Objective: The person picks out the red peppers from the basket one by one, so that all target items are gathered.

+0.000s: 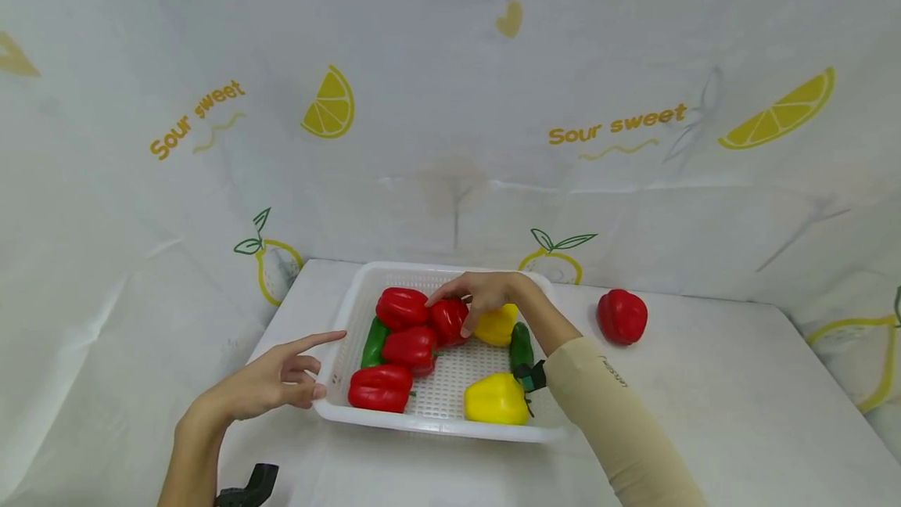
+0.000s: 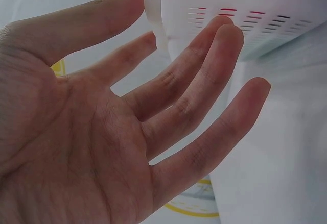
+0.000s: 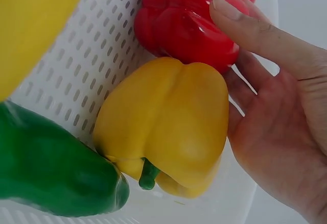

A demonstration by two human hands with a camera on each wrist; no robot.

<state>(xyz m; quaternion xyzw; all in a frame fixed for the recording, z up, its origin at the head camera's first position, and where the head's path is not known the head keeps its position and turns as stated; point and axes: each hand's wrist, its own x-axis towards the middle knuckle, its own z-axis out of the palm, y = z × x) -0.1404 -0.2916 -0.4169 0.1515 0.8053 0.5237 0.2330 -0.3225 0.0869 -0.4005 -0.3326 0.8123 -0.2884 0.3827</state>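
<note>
My right hand point(image 1: 480, 291) reaches over the far side of a white perforated basket point(image 1: 436, 426) and grips a red bell pepper point(image 1: 448, 323). In the right wrist view its thumb lies on top of that pepper, with the fingers round the far side. A yellow bell pepper point(image 3: 163, 117) sits right beside the hand. My left hand point(image 1: 271, 382) is at the basket's left side, index finger extended by the rim. The left wrist view shows its palm with relaxed, spread fingers point(image 2: 204, 81) near the slotted wall, holding nothing.
Three more red bell peppers point(image 1: 380, 388) and a green vegetable point(image 1: 375, 343) lie in the basket's left part. On its right are another green vegetable point(image 1: 521, 346) and a second yellow bell pepper point(image 1: 496, 399). One red bell pepper point(image 1: 622, 317) stands outside, on the white table point(image 1: 704, 397).
</note>
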